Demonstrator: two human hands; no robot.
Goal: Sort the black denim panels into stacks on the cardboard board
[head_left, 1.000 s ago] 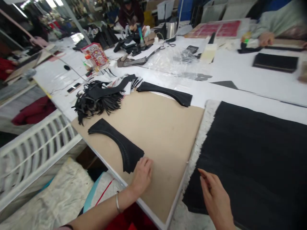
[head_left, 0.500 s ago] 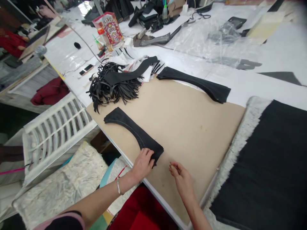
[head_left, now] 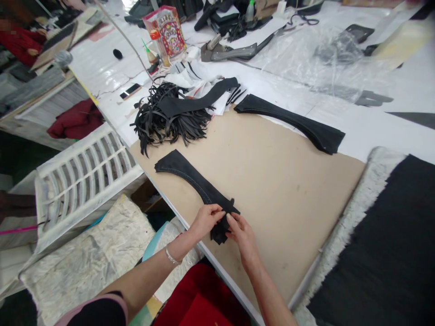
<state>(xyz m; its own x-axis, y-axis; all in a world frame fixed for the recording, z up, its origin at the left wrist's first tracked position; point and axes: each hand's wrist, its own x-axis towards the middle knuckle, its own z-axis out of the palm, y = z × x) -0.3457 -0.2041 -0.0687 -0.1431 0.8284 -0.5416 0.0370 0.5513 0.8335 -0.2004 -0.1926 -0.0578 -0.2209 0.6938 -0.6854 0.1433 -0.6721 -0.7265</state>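
Observation:
A curved black fabric piece [head_left: 190, 176] lies on a brown cardboard sheet [head_left: 272, 190] near the table's front edge. My left hand [head_left: 205, 219] and my right hand [head_left: 242, 233] both pinch its near end, which is lifted and crumpled between my fingers. A second curved black piece [head_left: 292, 122] lies at the cardboard's far edge. A heap of thin black strips [head_left: 170, 120] sits at the cardboard's far left corner.
A large black fabric sheet [head_left: 384, 253] on white fleece lies to the right. A white plastic crate [head_left: 81, 176] stands left of the table. Further back are a red printed box [head_left: 166, 31], a phone [head_left: 131, 90], plastic film and dark scraps.
My right hand came left from the large black sheet to the curved piece. Both hands now pinch and lift its near end, which lay flat before. The view has tilted down.

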